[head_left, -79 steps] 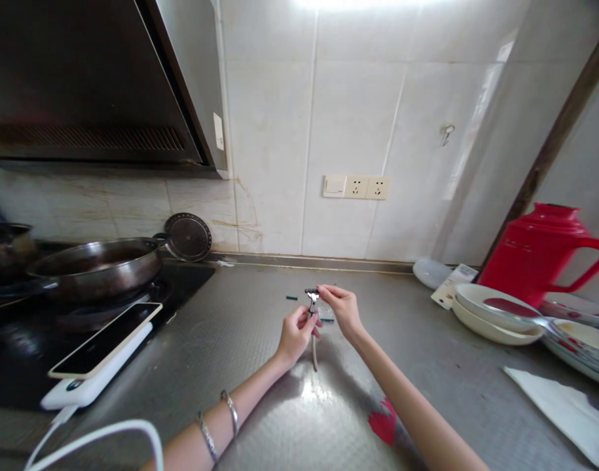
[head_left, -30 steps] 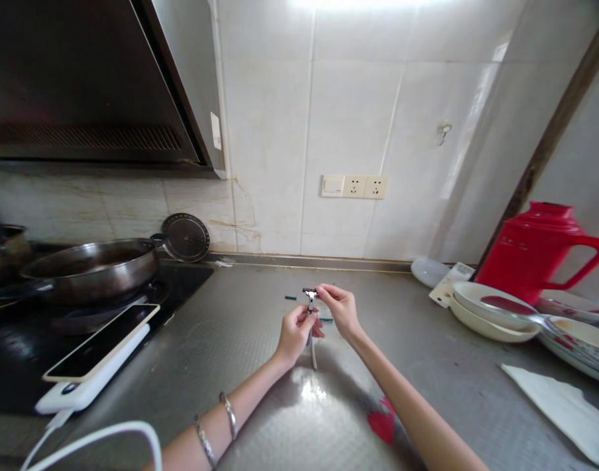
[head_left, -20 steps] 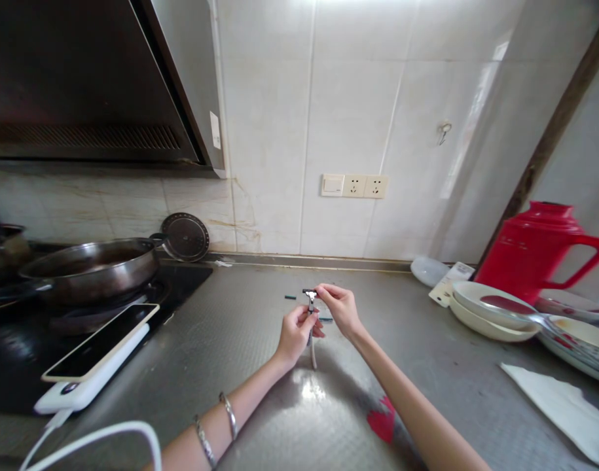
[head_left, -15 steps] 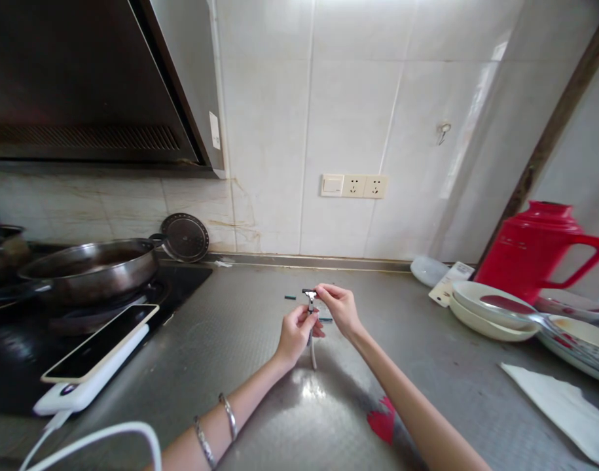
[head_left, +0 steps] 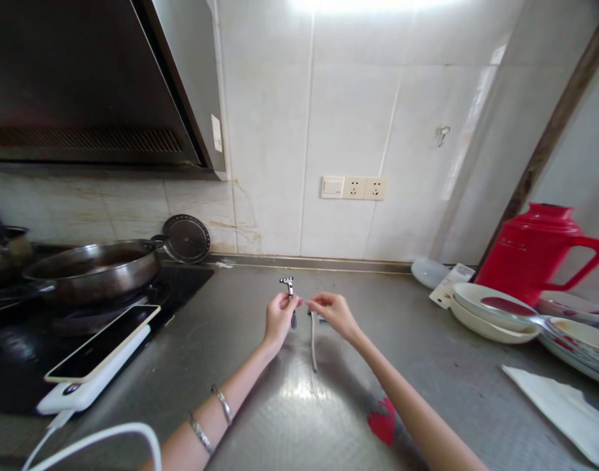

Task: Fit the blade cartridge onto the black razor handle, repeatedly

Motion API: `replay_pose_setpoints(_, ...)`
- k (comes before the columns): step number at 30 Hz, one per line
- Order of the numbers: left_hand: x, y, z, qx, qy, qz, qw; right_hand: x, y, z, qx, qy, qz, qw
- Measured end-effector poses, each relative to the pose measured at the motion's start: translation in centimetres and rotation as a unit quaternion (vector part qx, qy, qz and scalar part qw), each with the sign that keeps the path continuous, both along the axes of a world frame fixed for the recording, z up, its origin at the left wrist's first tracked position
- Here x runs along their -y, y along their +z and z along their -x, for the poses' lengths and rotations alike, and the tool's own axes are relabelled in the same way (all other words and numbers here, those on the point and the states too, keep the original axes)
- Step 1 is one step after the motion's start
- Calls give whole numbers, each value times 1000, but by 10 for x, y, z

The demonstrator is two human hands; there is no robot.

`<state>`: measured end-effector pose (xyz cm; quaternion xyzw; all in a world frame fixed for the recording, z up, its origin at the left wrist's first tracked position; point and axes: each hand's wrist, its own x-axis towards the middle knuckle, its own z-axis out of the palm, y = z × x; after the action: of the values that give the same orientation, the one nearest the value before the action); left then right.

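My left hand [head_left: 278,322] is closed round the handle of a razor [head_left: 288,282], held upright with its silver and black head above the fingers. To its right, my right hand [head_left: 334,310] is pinched, thumb and fingers together; anything between the fingertips is too small to make out. Just below those fingertips, a thin grey stick-like thing [head_left: 313,347] lies on the metal counter, its dark far end close under them. A small dark strip [head_left: 322,320] lies partly covered by my right hand.
At the left, a steel pan [head_left: 95,268] sits on the black cooktop, with a phone [head_left: 105,343] on a white power bank [head_left: 90,383] and its cable [head_left: 107,428]. At the right stand a red thermos jug [head_left: 535,255], stacked plates [head_left: 495,327] and a white paper [head_left: 557,409].
My left hand has moved left with the razor. My right hand has left the razor's head and come slightly down and left, over the grey stick-like thing. The razor's head looks barer.
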<state>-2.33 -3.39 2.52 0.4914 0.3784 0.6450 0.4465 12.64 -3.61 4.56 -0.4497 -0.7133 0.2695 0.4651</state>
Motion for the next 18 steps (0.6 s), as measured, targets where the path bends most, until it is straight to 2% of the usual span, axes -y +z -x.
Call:
replay_pose_setpoints(2,-3,-1,4,-17,25,3,1000,9,0,8,127,-8,-19,992)
replay_pose_setpoints(4,-5,-3,6,-34,38,9,999,19,1,18,242,-30,-24,969)
replay_pose_setpoints(7,-6,-6,6,-53,37,15,998,30,1,32,348,-76,-16,934)
replay_pose_setpoints(12,-3,-10,3,-61,23,25,998,34,-6,45,410,-120,9,904)
replay_pose_setpoints(18,-5,-13,3,-93,15,27,995,39,-11,51,409,-131,6,903)
